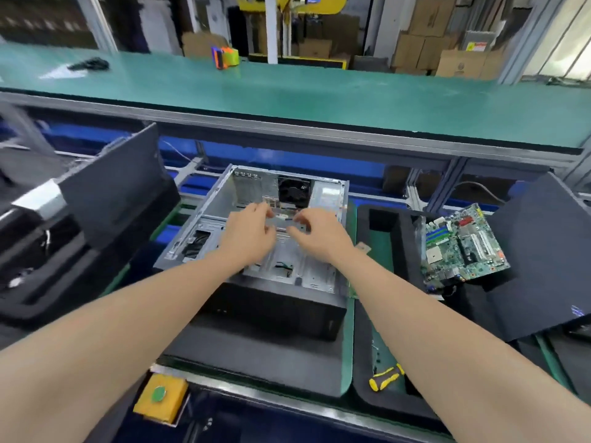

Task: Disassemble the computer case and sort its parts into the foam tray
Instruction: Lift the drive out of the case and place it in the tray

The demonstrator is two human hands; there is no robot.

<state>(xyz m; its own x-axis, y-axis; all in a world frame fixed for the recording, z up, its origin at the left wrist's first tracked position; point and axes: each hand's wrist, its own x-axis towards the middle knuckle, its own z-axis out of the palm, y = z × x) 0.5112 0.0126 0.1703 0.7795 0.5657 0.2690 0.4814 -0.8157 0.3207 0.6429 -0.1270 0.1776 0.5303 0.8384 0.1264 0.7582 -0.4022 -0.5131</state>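
Motherboard [463,244] lies out on the foam tray [363,330]; fan [293,188] not yet pulled from the computer case [211,199]. Our left hand [249,233] and right hand [319,235] curl inside; what they grip, we cannot tell.

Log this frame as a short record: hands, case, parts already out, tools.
left hand: inside the case, fingers curled; what it grips is blurred
right hand: inside the case beside the left hand, fingers curled; grip unclear
case: top open, lying on dark foam
fan: in the case's rear wall
motherboard: out of the case, tilted on the tray at right
screwdriver: yellow-black handle, in the tray's near cut-out, untouched
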